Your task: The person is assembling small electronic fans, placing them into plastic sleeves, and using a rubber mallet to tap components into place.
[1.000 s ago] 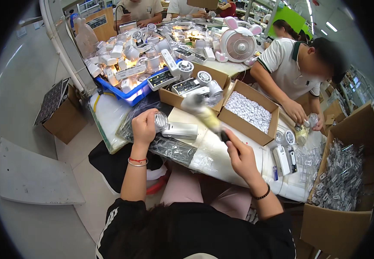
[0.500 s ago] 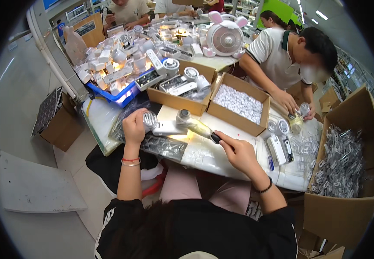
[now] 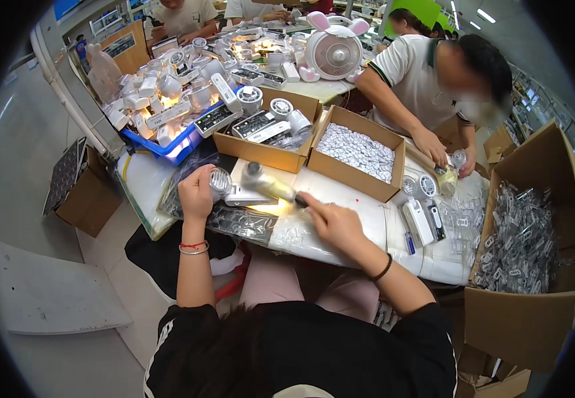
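My left hand [image 3: 196, 191] is closed around the round grille end of a small white handheld fan [image 3: 251, 196], which lies on the table with its flat body pointing right. Light shines on the tabletop beside the body. My right hand [image 3: 332, 222] grips the black end of a mallet [image 3: 275, 186]. Its handle is yellowish and its grey head, blurred by motion, is raised over or just behind the fan body. Whether the head touches the fan, I cannot tell.
Behind stand a cardboard box of fan parts [image 3: 261, 154], a box of small white pieces [image 3: 397, 192] and a heaped blue bin [image 3: 180, 147]. At right are more fans [image 3: 417, 224], a blue pen [image 3: 410, 243], a tall carton of clear parts [image 3: 519, 308] and a co-worker's hands [image 3: 431, 147].
The mallet has swung left with my right hand, its head now higher against the fan body. My left hand keeps hold of the fan. The whole view has shifted slightly.
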`<state>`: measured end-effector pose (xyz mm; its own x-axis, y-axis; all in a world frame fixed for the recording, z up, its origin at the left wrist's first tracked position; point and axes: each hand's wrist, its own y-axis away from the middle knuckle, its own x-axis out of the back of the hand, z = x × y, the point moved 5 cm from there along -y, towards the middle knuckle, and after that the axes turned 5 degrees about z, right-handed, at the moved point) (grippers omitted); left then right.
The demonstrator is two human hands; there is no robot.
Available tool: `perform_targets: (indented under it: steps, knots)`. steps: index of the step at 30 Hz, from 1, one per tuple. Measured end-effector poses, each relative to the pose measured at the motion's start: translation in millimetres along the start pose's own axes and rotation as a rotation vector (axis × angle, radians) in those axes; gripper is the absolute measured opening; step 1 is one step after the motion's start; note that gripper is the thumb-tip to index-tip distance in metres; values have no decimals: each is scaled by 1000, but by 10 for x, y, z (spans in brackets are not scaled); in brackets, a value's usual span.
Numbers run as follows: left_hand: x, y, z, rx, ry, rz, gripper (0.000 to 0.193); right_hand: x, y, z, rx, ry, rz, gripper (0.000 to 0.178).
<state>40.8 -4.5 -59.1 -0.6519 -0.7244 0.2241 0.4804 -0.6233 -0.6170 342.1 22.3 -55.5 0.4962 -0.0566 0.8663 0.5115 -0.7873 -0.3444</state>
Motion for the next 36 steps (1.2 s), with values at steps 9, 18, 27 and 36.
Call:
perform_targets:
  steps: [9,18,27,36]
  knots:
    - [183,95,299,-28,79,47,29,193,-47,237,113,178,160,34]
    - [-328,125,1518,-424,314,55,25,91,-222,-321,565,-21,458,77]
    - [-1460,406,836,395,990,-346,46,-240,-363,290,-217,-1392,231,44]
    - [-1486,748,905,438,960,-703,87,-125,-314,277,-203,-1461,-31,52]
